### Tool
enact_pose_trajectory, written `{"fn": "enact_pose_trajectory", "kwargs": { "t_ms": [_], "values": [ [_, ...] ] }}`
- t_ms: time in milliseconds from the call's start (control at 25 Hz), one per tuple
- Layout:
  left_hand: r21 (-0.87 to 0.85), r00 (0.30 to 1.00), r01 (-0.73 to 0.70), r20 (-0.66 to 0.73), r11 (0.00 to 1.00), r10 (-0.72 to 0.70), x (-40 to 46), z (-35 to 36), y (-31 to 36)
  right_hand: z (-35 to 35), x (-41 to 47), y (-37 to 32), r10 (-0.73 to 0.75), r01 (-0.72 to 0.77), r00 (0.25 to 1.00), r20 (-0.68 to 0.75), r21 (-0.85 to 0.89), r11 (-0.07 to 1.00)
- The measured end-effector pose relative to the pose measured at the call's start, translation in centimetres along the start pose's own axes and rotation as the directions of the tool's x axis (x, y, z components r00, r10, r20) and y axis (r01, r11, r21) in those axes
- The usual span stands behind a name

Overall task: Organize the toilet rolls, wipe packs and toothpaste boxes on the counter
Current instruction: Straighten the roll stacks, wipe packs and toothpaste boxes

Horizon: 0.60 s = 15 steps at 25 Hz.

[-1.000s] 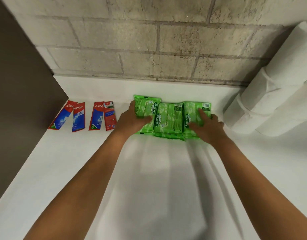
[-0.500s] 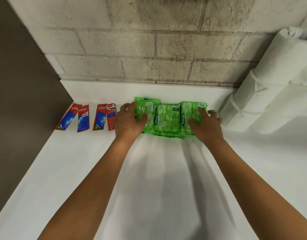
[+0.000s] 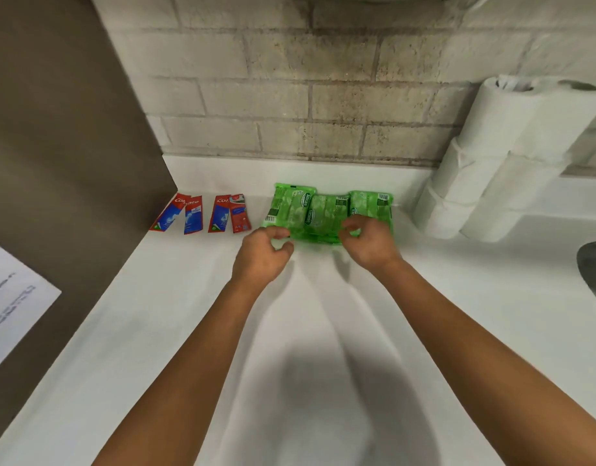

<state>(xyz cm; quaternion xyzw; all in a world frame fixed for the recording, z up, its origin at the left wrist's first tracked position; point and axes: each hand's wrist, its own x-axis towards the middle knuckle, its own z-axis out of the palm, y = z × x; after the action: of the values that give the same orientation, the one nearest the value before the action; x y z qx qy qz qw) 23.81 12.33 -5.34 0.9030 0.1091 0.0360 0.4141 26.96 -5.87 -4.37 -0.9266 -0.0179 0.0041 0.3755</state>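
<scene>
Counter (image 3: 491,297), white, running along a brick wall (image 3: 323,95). Far left: a brown panel (image 3: 71,146) with a printed sheet of paper (image 3: 11,304) at its lower edge. Next, against the panel's foot: four toothpaste boxes (image 3: 202,214), red and blue, lying flat in two loose pairs, set apart from the green packs. Centre, near the back of the counter: wipe packs (image 3: 323,210), green, three showing on top side by side and touching, with at least one more edge showing beneath the middle one. Left hand (image 3: 261,255), fingers curled, thumb and fingertips at the near left corner of the packs; whether it actually pinches the wrapper cannot be told. Right hand (image 3: 368,240), fingers curled over the near edge of the right-hand pack, partly hiding it; actual hold likewise cannot be told. Right of the packs, apart from them: toilet rolls (image 3: 491,176), white, wrapped and stacked, leaning against the wall. Far right edge: the rim of a metal sink (image 3: 594,274).
</scene>
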Motion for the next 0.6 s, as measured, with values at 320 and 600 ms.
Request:
{"fn": "enact_pose_trajectory", "kwargs": {
  "t_ms": [320,600],
  "values": [
    [-0.071,0.996,-0.088,0.027,0.994,0.090,-2.8,-4.9,-0.8,1.7,-3.6,-4.8,-0.001,0.001,1.000,-0.027,-0.001,1.000],
    [-0.097,0.981,-0.162,0.094,0.982,0.171,-2.0,-11.3,-5.1,6.6,-5.2,-11.9,0.067,-0.058,0.991,-0.117,0.078,0.995]
  ]
}}
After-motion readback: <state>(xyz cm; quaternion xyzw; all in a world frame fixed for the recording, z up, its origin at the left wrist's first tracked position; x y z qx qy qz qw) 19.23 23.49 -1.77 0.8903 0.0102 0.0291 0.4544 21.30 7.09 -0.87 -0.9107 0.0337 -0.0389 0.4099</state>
